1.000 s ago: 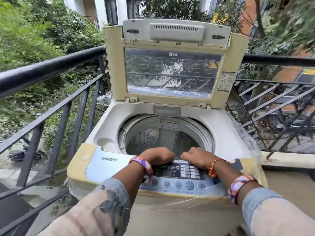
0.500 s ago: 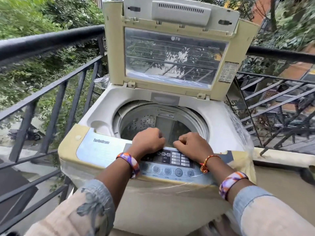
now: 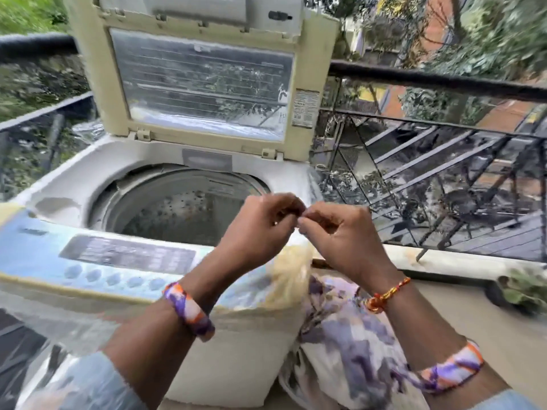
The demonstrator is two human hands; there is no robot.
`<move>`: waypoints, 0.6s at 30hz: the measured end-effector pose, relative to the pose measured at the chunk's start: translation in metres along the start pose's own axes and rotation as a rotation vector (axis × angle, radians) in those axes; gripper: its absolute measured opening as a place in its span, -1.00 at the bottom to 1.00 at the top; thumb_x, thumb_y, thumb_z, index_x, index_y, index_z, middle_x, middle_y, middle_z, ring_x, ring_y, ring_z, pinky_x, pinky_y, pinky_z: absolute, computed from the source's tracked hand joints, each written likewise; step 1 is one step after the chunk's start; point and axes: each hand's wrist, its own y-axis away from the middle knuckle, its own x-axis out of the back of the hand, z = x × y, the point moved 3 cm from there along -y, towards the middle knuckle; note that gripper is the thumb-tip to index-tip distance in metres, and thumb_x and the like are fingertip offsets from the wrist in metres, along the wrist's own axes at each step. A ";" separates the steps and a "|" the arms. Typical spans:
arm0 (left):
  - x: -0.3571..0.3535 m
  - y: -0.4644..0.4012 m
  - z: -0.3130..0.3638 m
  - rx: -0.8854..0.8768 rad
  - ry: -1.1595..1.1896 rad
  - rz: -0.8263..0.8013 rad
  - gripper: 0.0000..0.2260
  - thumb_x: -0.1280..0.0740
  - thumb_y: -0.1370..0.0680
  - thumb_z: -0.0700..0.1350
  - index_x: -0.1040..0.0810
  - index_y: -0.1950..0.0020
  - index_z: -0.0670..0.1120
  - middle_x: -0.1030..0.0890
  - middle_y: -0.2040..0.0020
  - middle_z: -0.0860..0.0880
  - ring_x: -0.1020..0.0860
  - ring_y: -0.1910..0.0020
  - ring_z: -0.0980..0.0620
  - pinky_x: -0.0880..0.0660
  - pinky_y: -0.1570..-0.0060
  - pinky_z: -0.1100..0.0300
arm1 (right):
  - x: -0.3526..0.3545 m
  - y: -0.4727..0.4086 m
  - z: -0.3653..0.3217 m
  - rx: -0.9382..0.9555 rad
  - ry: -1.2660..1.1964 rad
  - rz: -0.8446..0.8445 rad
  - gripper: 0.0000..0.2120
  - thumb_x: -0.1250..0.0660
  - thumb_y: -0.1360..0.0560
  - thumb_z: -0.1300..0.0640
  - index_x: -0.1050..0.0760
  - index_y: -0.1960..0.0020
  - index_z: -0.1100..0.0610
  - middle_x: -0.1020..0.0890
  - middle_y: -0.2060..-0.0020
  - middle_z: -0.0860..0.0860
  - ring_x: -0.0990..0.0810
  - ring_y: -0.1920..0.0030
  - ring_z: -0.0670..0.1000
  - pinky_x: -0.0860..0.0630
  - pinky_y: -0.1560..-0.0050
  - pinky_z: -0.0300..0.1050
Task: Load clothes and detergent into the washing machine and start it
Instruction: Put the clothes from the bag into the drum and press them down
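Note:
A cream top-loading washing machine [image 3: 68, 176] stands with its lid [image 3: 204, 84] raised upright. Its drum [image 3: 177, 208] is dim and blurred, and no clothes show in it. The control panel [image 3: 127, 255] runs along the front edge. My left hand [image 3: 260, 229] and my right hand [image 3: 340, 238] hover above the machine's front right corner. Their fingers are curled and the fingertips meet. Nothing clear shows between them. A purple-and-white patterned cloth bundle [image 3: 349, 335] lies low beside the machine's right side, under my right forearm.
A black metal balcony railing [image 3: 444, 84] runs behind and on both sides of the machine. Crinkled plastic wrap [image 3: 290, 270] hangs on the front right corner. A dark pot with leaves [image 3: 521, 291] sits on the floor at the right.
Both hands have lifted off the control panel and moved right, fingertips now meeting in the air. The view has swung right and down, which brings the patterned cloth into sight.

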 end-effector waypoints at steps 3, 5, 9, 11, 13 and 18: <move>-0.068 -0.005 0.017 0.058 0.044 -0.073 -0.71 -0.16 -0.33 -0.18 -0.64 0.10 -0.17 -0.65 0.27 -0.08 -0.59 0.26 -0.04 -0.55 0.15 0.09 | 0.042 0.028 0.044 -0.070 -0.013 0.001 -0.87 -0.31 -0.37 0.06 -0.52 0.33 -0.13 -0.52 0.51 -0.24 -0.47 0.43 -0.24 -0.36 0.34 -0.38; -0.106 -0.002 0.017 0.094 0.042 -0.146 -0.73 -0.18 -0.36 -0.13 -0.62 0.07 -0.14 -0.68 0.17 -0.12 -0.63 0.16 -0.08 -0.56 0.08 0.02 | 0.057 0.048 0.074 -0.135 -0.014 0.002 -0.89 -0.28 -0.38 0.01 -0.50 0.33 -0.10 -0.55 0.47 -0.15 -0.48 0.42 -0.18 -0.41 0.34 -0.26; -0.175 0.010 0.006 0.225 0.008 -0.348 -0.81 -0.26 -0.50 -0.16 -0.55 -0.08 -0.14 -0.66 0.01 -0.12 -0.62 0.02 -0.06 -0.51 0.03 0.20 | 0.066 0.085 0.130 -0.359 -0.112 -0.034 -0.85 -0.30 -0.36 0.07 -0.52 0.39 -0.02 -0.59 0.45 -0.03 -0.49 0.40 -0.14 -0.44 0.30 -0.20; -0.207 0.019 -0.015 0.359 0.012 -0.472 -0.74 -0.28 -0.51 -0.17 -0.49 -0.19 -0.17 -0.62 -0.08 -0.16 -0.58 -0.08 -0.09 -0.47 -0.04 0.20 | 0.059 0.104 0.160 -0.495 -0.145 -0.071 -0.81 -0.34 -0.38 0.13 -0.53 0.40 0.08 -0.60 0.44 0.04 -0.46 0.40 -0.19 -0.41 0.32 -0.24; -0.235 0.032 -0.040 0.535 0.085 -0.585 -0.63 -0.30 -0.48 -0.13 -0.42 -0.28 -0.14 -0.56 -0.17 -0.15 -0.54 -0.15 -0.08 -0.50 -0.11 0.11 | 0.046 0.124 0.192 -0.647 -0.172 -0.114 -0.82 -0.34 -0.41 0.27 -0.57 0.36 0.16 -0.64 0.38 0.11 -0.51 0.35 -0.13 -0.47 0.25 -0.20; -0.284 0.063 -0.116 0.977 0.324 -0.429 -0.67 -0.31 -0.47 -0.25 -0.47 -0.23 -0.13 -0.50 0.01 -0.08 -0.48 0.03 0.06 -0.38 0.40 0.45 | 0.008 0.179 0.259 -0.805 -0.055 -0.497 -0.67 -0.22 -0.47 0.32 -0.47 -0.21 0.13 -0.58 0.13 0.03 -0.51 0.15 -0.02 -0.38 0.24 -0.33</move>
